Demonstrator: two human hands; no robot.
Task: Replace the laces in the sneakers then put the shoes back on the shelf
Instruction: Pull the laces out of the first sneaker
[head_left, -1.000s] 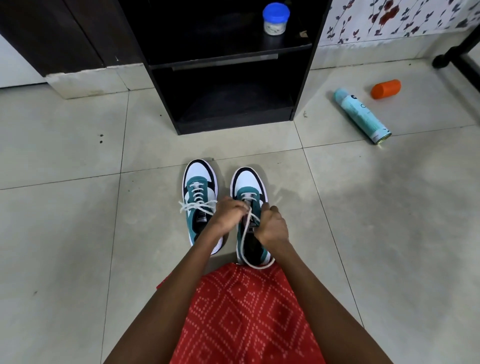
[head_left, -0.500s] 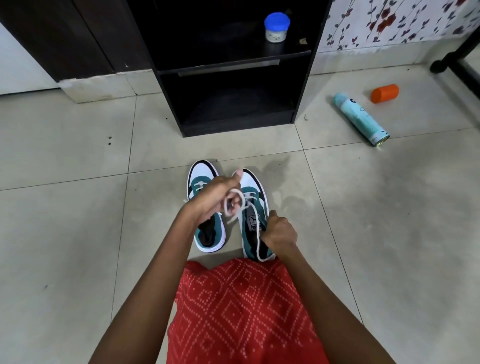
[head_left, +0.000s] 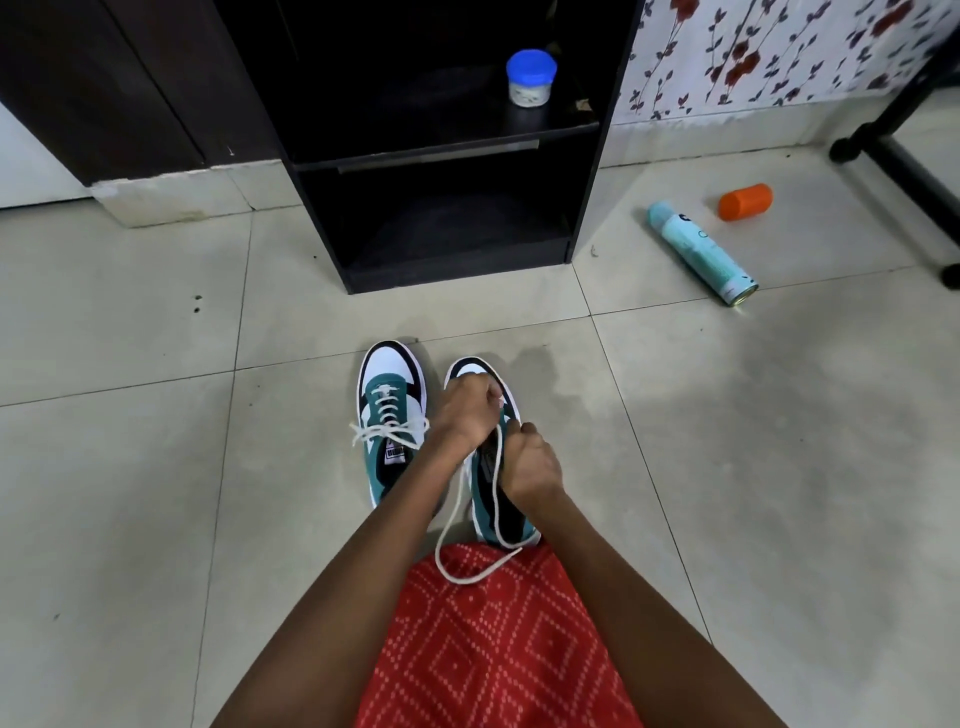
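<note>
Head view, frame centre: left hand (head_left: 465, 410) and right hand (head_left: 530, 462) over the second sneaker (head_left: 511, 525), fingers of both curled tight round a loose white lace (head_left: 438, 551) looping down onto red patterned cloth (head_left: 493, 649). Just left, touching neither hand, the tied sneaker (head_left: 390, 415); both on floor tiles (head_left: 130, 467) below the black shelf (head_left: 452, 156) at upper centre.

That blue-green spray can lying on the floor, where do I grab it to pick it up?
Grab the can round its middle, coming down from above, fingers on one long side and thumb on the other. It lies on its side on the floor, so the ends sit low, and its round body might roll if nudged.
</note>
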